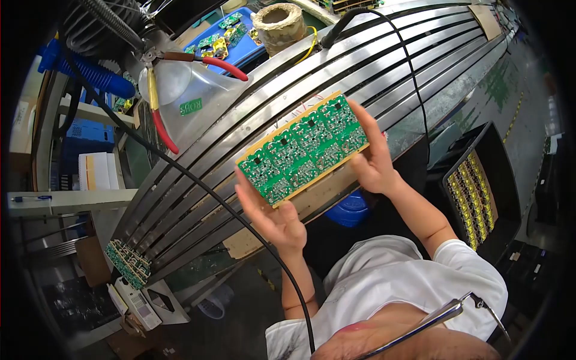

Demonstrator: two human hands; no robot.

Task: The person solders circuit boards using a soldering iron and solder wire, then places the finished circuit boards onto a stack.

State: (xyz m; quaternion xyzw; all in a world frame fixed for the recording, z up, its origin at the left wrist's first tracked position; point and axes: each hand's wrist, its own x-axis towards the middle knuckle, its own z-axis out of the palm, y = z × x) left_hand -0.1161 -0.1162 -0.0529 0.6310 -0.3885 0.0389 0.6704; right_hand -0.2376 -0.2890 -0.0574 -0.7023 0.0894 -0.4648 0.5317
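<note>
A green circuit board panel (303,150) with dense solder points and yellowish long edges is held up, tilted, over the slatted metal surface (384,66). My left hand (273,222) grips its lower left end, thumb at the near edge and fingers behind the short side. At the other end my right hand (375,156) holds the upper right short side, fingers along it and thumb at the near corner. Some thin wires show just beyond the panel's far edge. The panel's other face is hidden.
Red-handled pliers (162,129) hang at the upper left. A blue tray (243,51) of boards stands beside a tape roll (279,30). Another board (128,264) lies lower left. A black cable (210,192) crosses the view. A black bin (510,198) holds yellow parts.
</note>
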